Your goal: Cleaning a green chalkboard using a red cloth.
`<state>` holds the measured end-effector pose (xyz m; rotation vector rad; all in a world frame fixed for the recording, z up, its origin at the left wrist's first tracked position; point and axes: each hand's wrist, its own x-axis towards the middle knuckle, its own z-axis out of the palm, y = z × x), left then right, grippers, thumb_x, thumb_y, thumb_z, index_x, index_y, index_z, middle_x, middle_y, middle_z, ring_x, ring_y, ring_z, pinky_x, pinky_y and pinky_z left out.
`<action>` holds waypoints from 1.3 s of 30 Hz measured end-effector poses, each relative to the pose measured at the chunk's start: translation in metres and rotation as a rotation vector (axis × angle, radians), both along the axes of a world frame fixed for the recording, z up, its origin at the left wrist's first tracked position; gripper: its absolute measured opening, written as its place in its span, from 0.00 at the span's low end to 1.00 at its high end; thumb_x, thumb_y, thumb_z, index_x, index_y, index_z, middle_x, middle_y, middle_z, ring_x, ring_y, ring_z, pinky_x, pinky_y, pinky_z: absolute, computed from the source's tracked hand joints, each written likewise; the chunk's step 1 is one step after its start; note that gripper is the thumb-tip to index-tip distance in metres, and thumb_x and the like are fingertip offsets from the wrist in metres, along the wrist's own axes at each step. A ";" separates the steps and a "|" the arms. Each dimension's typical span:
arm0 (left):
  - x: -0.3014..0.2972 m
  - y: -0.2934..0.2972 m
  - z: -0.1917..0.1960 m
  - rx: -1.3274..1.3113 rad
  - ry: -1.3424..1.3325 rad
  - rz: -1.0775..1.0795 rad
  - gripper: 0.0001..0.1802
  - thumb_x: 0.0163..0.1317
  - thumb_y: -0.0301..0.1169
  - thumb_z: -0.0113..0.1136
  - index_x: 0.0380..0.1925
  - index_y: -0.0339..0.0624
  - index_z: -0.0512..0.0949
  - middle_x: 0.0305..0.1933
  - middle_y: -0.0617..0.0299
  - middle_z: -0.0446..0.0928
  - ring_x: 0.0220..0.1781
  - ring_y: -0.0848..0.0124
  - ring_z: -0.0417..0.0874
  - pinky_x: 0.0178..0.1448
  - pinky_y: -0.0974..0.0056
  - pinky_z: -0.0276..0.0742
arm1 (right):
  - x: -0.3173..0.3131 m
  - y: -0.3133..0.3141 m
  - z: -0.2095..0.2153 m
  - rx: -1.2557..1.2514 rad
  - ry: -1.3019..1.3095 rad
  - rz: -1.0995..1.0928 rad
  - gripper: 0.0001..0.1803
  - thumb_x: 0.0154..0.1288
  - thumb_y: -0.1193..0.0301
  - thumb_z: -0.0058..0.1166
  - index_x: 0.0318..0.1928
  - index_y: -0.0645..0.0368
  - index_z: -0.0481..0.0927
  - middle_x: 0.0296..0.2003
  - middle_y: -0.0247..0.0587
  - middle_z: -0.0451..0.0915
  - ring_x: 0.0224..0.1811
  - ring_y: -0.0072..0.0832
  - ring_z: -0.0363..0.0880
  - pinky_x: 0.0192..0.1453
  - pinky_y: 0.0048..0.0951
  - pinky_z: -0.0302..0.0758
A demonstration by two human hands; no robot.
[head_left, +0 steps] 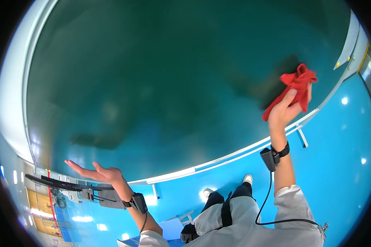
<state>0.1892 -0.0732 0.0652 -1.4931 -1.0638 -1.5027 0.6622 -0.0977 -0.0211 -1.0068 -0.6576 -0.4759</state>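
Note:
A large dark green board with a glossy surface fills most of the view in front of me. At its right side my right hand grips a bunched red cloth, which lies against or very close to the board. The fingers are partly hidden behind the cloth; the thumb shows on top of it. Lower left, my left hand is held out flat with its fingers stretched, near the board's lower left part. Nothing is in it. A faint reflection of each arm shows on the board.
A white frame rail runs along the board's lower edge. A paper sheet with yellow fasteners hangs at the right edge. Below is a shiny blue floor. Dark monitors stand at the left, and a blue-topped stool or table sits near my legs.

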 end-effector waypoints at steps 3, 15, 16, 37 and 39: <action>-0.066 0.008 -0.025 -0.058 -0.250 -0.103 0.44 0.77 0.49 0.50 0.81 0.33 0.49 0.86 0.44 0.47 0.88 0.52 0.46 0.87 0.45 0.38 | -0.065 0.010 -0.010 -0.048 -0.120 0.050 0.27 0.79 0.71 0.46 0.72 0.71 0.60 0.77 0.63 0.56 0.79 0.53 0.58 0.81 0.51 0.54; -0.152 0.019 -0.066 -0.194 -0.352 0.142 0.43 0.81 0.57 0.32 0.83 0.38 0.43 0.88 0.42 0.36 0.88 0.42 0.36 0.85 0.40 0.33 | -0.181 0.014 0.009 -0.147 -0.829 0.039 0.31 0.62 0.78 0.53 0.67 0.50 0.77 0.67 0.54 0.70 0.75 0.58 0.65 0.77 0.63 0.62; -0.172 0.016 -0.066 -0.152 -0.319 0.141 0.42 0.81 0.56 0.32 0.83 0.39 0.44 0.88 0.43 0.36 0.88 0.42 0.36 0.85 0.40 0.33 | -0.158 0.008 0.007 -0.186 -0.796 0.035 0.34 0.61 0.81 0.51 0.69 0.53 0.73 0.69 0.57 0.68 0.76 0.61 0.62 0.77 0.62 0.62; -0.247 0.029 -0.109 -0.293 -0.269 -0.070 0.37 0.80 0.47 0.30 0.83 0.39 0.47 0.88 0.48 0.37 0.89 0.47 0.33 0.86 0.41 0.23 | -0.391 0.031 -0.052 -0.288 -0.949 0.103 0.27 0.68 0.72 0.55 0.67 0.43 0.78 0.66 0.47 0.69 0.75 0.54 0.63 0.79 0.60 0.57; -0.251 0.026 -0.109 -0.294 -0.307 -0.088 0.37 0.80 0.46 0.30 0.83 0.39 0.48 0.88 0.47 0.37 0.89 0.47 0.34 0.86 0.42 0.22 | -0.350 0.028 -0.051 -0.283 -0.998 0.046 0.27 0.65 0.72 0.57 0.66 0.43 0.78 0.66 0.48 0.68 0.74 0.55 0.65 0.76 0.62 0.61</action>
